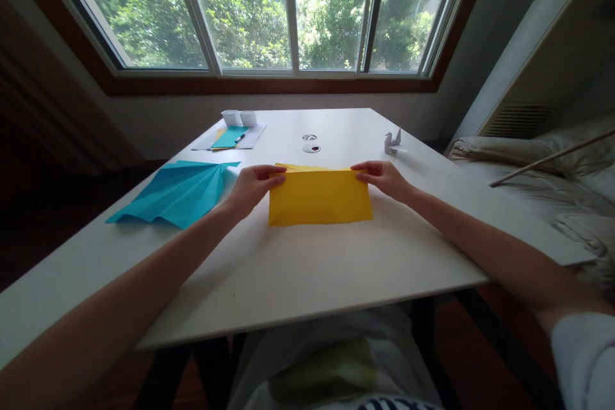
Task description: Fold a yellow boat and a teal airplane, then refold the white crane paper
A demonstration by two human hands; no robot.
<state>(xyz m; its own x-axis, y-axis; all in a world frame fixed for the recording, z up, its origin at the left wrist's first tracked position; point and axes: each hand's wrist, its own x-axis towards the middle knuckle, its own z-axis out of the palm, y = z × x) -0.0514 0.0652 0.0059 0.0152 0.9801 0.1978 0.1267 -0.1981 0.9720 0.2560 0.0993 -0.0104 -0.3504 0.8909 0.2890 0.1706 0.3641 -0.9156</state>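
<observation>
A yellow sheet of paper (320,198), folded over along its far edge, is held up slightly over the white table (307,269). My left hand (255,187) pinches its upper left corner between thumb and fingers. At the upper right corner, my right hand (382,179) grips it in the same way. A second layer of the paper shows a little behind the fold. Left of my left hand lies a creased turquoise sheet of paper (175,192) with fan-like pleats.
At the back left are white cups (239,118), a turquoise paper piece (230,137), white sheets and a pen (241,138). A white paper crane (393,141) stands at the right. Round inserts (312,148) sit mid-table. A cushioned seat (542,166) with a stick is beyond the right edge.
</observation>
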